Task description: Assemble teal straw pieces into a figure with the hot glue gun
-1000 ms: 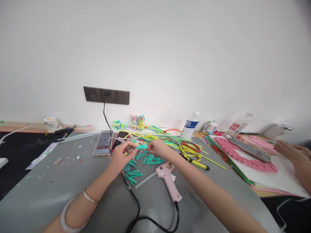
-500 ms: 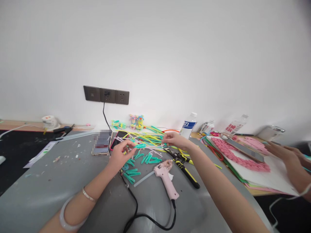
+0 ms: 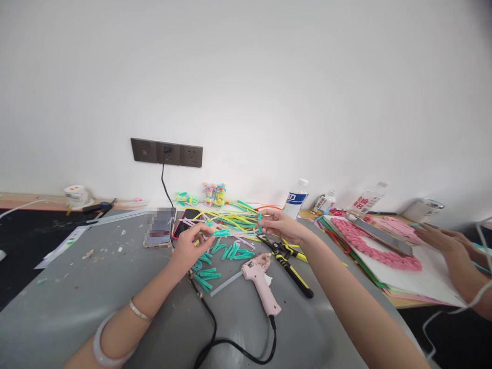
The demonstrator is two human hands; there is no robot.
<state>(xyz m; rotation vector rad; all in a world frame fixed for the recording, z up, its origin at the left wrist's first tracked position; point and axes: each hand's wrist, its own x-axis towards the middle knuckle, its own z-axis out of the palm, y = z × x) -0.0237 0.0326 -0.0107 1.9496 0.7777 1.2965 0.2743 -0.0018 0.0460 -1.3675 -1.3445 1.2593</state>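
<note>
Between thumb and fingers, my left hand [image 3: 191, 246] pinches a teal pipe cleaner piece [image 3: 220, 233] that points right. My right hand [image 3: 280, 224] is closed on a short teal pipe cleaner [image 3: 260, 221], held roughly upright. Below the hands lie several bent teal pipe cleaner pieces [image 3: 232, 251] on the grey table mat [image 3: 161, 292]. Long yellow, green and lilac pipe cleaners [image 3: 234, 219] are heaped behind them. A pink glue gun [image 3: 262, 287] with a stick in its back rests nearer to me, beside yellow-and-black pliers [image 3: 294, 275].
Two phones, one a dark phone [image 3: 159, 226], lie left of the heap. Small pipe cleaner figures [image 3: 214, 195] stand by the wall. A bottle [image 3: 295, 199] stands behind my right hand. A black cable [image 3: 238, 348] loops in front. At right, another person's hands [image 3: 446, 241] are near pink braided work [image 3: 369, 246].
My right hand has turned slightly, and the teal pipe cleaner in its fingers now shows upright. My left hand keeps its hold almost unmoved. The view has shifted a little.
</note>
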